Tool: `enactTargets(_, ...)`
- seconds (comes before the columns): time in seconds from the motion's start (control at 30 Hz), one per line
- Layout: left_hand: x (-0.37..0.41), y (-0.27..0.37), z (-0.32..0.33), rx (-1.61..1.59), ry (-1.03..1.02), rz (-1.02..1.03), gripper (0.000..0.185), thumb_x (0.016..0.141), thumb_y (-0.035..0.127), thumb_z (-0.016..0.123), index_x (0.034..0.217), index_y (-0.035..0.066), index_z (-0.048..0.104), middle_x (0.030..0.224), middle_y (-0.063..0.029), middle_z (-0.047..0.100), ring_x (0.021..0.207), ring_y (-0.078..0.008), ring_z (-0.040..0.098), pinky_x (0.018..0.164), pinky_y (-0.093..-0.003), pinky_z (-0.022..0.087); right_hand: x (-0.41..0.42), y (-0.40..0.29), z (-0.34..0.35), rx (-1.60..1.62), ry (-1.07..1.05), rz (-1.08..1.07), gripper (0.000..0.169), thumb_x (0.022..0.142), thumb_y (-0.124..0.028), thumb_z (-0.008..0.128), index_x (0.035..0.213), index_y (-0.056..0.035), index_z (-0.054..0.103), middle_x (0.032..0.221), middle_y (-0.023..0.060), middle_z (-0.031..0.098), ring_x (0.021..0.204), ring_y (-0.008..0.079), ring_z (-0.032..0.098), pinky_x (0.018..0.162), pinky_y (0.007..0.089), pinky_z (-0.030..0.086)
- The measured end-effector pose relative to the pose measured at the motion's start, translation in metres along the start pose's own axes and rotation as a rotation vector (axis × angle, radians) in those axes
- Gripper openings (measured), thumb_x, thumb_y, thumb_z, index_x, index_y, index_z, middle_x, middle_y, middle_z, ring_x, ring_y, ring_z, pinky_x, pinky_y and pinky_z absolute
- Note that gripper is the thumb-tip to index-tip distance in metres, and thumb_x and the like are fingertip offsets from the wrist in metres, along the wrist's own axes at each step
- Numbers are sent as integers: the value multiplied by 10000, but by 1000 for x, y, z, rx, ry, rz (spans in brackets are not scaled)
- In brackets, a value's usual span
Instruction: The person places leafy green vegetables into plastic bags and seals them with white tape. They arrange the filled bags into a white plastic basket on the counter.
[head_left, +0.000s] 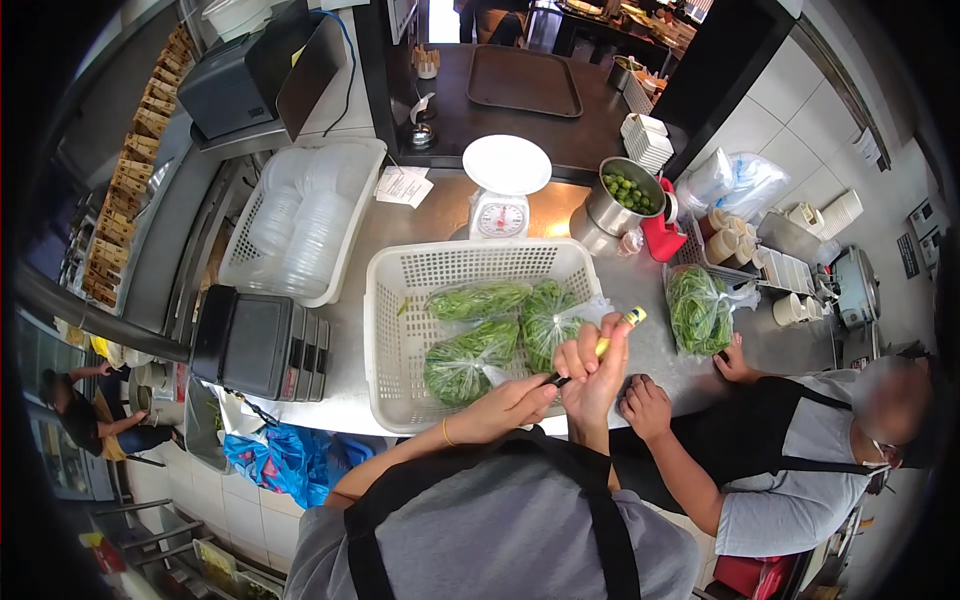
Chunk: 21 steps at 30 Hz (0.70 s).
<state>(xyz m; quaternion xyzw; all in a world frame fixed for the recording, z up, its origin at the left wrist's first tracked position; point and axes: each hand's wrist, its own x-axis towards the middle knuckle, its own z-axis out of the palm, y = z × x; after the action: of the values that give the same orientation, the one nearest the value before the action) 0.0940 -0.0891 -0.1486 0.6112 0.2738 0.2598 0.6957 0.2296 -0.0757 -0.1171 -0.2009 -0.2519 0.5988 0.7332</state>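
Note:
My right hand (596, 367) is closed around a slim yellow pen-like stick (634, 316), its upper end sticking out past the fingers. My left hand (517, 403) pinches a dark end piece (556, 380) roughly in line with the stick; the fingers hide whether the two are joined. Both hands are over the front right of a white perforated plastic basket (386, 330). Inside lie tied clear bags of leafy greens: one at the back (480, 300), one at the front (465, 367) and one at the right (551, 322), partly behind my right hand.
A white-panned dial scale (502, 219) stands behind the basket. Left are a crate of clear plastic lids (300, 217) and dark stacked containers (262, 345). Right are a steel pot of small green citrus fruits (626, 191) and another bag of greens (699, 309), touched by a co-worker's hand (735, 364).

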Motion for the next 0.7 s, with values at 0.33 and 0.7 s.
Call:
enactTargets(0.33,3,-85,-132,876,756,-51,439,950,432,331,1001,1,390,958,-224,535,838,-423,527,774,-470,404,21,-139,-37,237,-477,-503,315,950,-356,442,1013,-54,504,617,-4,434,415,61,283,434,164,328)
enactTargets(0.7,46,-99,-140,622,659,-242,1019,485,478,848,1145,-67,295,1057,-194,456,995,-287,475,868,-349,410,68,-5,-40,406,-311,82,499,919,-474,432,1222,-82,496,869,44,593,634,91,534,594,213,451)
